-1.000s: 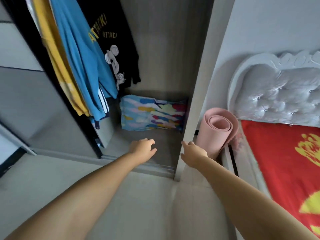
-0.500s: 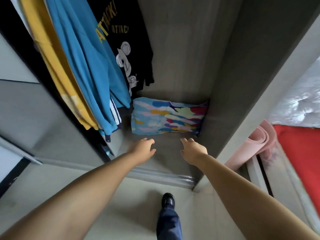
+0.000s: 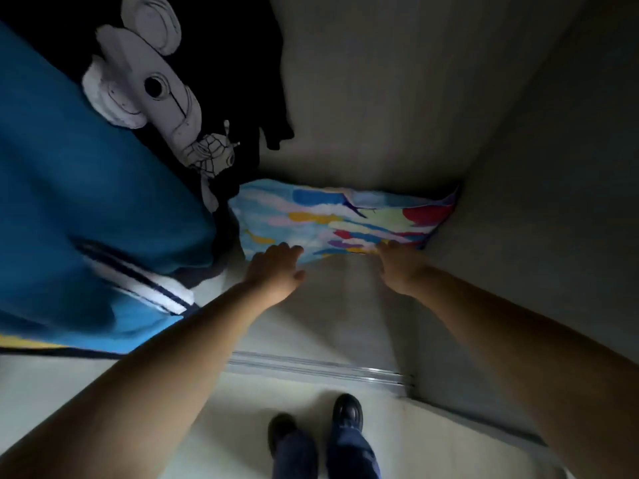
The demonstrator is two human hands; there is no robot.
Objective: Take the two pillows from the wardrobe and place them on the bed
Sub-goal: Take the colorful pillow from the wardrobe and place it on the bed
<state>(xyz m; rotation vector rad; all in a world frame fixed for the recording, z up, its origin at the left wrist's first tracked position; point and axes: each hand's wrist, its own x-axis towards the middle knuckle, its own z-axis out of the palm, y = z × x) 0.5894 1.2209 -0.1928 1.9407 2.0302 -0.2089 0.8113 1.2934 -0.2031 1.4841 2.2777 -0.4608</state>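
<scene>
A multicoloured pillow with blue, yellow, pink and red patches lies on the wardrobe floor against the back wall. Whether a second pillow lies under it I cannot tell. My left hand reaches its front left edge, fingers apart and fingertips touching the fabric. At the front right edge my right hand has its fingertips on or just under the pillow, and I see no closed grip. The bed is out of view.
A blue garment and a black printed T-shirt hang at the left, close to my left arm. The wardrobe's right side wall stands beside my right arm. A metal door track crosses the threshold, with my shoes before it.
I have leaned further into the wardrobe. Both hands moved forward from the bare wardrobe floor to the pillow's front edge. The bed and the pink mat have left the view.
</scene>
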